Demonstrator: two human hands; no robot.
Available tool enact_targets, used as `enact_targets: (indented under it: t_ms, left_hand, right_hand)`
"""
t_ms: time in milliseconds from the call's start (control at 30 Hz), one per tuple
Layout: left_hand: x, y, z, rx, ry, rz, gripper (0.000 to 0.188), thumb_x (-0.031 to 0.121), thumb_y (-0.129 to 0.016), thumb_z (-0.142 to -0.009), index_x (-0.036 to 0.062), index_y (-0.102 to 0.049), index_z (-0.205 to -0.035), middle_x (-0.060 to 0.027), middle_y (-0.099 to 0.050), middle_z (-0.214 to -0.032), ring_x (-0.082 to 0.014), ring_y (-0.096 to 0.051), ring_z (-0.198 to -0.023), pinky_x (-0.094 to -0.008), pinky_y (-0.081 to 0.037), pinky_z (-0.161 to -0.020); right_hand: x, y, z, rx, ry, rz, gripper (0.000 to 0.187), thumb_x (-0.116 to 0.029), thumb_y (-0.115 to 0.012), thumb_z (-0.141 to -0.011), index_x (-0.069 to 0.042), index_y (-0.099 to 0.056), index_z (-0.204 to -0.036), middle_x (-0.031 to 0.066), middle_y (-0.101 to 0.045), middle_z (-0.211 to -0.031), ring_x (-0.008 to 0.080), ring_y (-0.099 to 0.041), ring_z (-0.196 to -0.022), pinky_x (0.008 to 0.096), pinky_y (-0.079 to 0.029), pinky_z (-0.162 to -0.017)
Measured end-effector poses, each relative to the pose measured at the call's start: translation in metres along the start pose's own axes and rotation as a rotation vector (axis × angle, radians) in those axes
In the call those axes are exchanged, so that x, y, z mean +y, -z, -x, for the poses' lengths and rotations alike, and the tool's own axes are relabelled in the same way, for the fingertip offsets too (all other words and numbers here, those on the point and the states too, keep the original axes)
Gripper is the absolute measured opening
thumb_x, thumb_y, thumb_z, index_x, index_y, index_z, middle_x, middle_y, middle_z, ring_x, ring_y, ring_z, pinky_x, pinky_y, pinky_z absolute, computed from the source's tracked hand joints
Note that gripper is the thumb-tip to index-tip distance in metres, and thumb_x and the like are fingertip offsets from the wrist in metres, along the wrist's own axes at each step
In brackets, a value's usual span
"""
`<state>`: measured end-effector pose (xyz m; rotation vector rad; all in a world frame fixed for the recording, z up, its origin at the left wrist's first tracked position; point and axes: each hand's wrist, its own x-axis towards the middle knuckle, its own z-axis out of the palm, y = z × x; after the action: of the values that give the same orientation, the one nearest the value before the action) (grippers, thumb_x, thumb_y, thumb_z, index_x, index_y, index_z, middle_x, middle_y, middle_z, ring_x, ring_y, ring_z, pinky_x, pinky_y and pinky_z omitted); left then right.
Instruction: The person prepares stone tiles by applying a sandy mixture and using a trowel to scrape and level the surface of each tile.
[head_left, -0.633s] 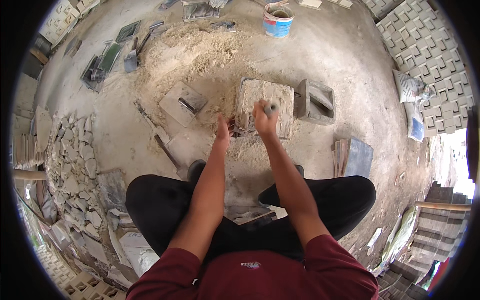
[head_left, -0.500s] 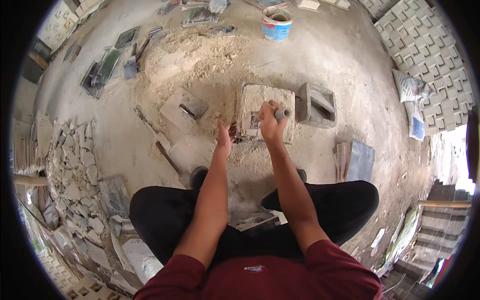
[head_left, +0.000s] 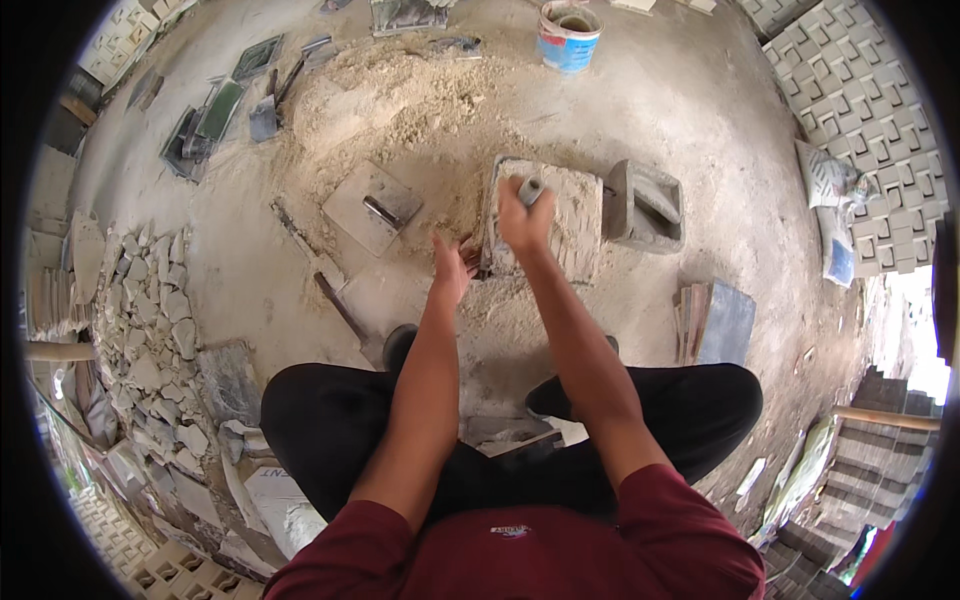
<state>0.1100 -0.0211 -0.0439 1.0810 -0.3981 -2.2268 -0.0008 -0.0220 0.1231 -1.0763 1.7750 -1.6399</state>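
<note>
My right hand [head_left: 522,212] is wrapped round the pale, rounded handle of a trowel [head_left: 531,188]; its blade is mostly hidden beneath the hand. It works over the upper left of a square mould [head_left: 603,225] filled with pale, ridged cement mix [head_left: 568,215]. At the mould's lower left side is my left hand [head_left: 454,268], fingers apart and holding nothing, the fingertips close to the edge. To the left, a square plate [head_left: 350,215] with a metal handle lies on the floor. A grey tray-like block mould [head_left: 683,215] stands just right of the filled one.
Loose sandy mix [head_left: 400,110] is heaped beyond the plate. A blue and white bucket [head_left: 569,45] stands at the back. Thin slabs [head_left: 727,322] lean at the right, and a long-handled tool [head_left: 343,308] lies near my left foot. Broken pieces [head_left: 145,330] pile up at far left.
My right hand has moved the trowel away from me and slightly left over the cement mix, turning the handle upward. The left hand stays by the mould's edge. The whole view has shifted slightly.
</note>
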Motion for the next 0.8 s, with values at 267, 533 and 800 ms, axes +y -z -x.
enact_targets:
  t_ms: [267, 533, 800]
  left_hand:
    - [0.003, -0.016, -0.019, 0.08, -0.001, -0.002, 0.101, 0.082, -0.009, -0.083, 0.0028, -0.049, -0.132, -0.01, -0.06, -0.09, -0.0246, -0.056, -0.09, -0.0412, -0.037, -0.092]
    - [-0.014, -0.042, -0.048, 0.587, -0.173, -0.205, 0.087, 0.073, -0.014, -0.092, 0.0005, -0.061, -0.1, -0.0047, -0.057, -0.078, -0.0195, -0.05, -0.071, -0.0336, -0.039, -0.071]
    - [-0.017, -0.072, -0.025, 0.802, -0.415, -0.791, 0.085, 0.06, -0.012, -0.098, -0.0055, -0.062, -0.077, -0.0209, -0.062, -0.071, -0.0404, -0.059, -0.067, -0.0508, -0.045, -0.068]
  right_hand:
    - [0.039, 0.014, -0.038, 0.076, 0.105, -0.011, 0.032, -0.008, -0.054, -0.09, -0.01, -0.043, -0.059, -0.0046, -0.042, -0.052, 0.0042, -0.037, -0.046, 0.0249, -0.025, -0.04]
    - [0.029, 0.021, -0.057, -0.014, 0.15, -0.126, 0.031, -0.007, -0.053, -0.084, -0.001, -0.041, -0.056, 0.0008, -0.036, -0.051, 0.0062, -0.034, -0.054, 0.0306, -0.026, -0.045]
    - [0.016, 0.009, -0.077, -0.012, 0.087, -0.144, 0.028, -0.01, -0.053, -0.082, 0.002, -0.041, -0.059, 0.0006, -0.038, -0.052, 0.0076, -0.035, -0.054, 0.0336, -0.028, -0.046]
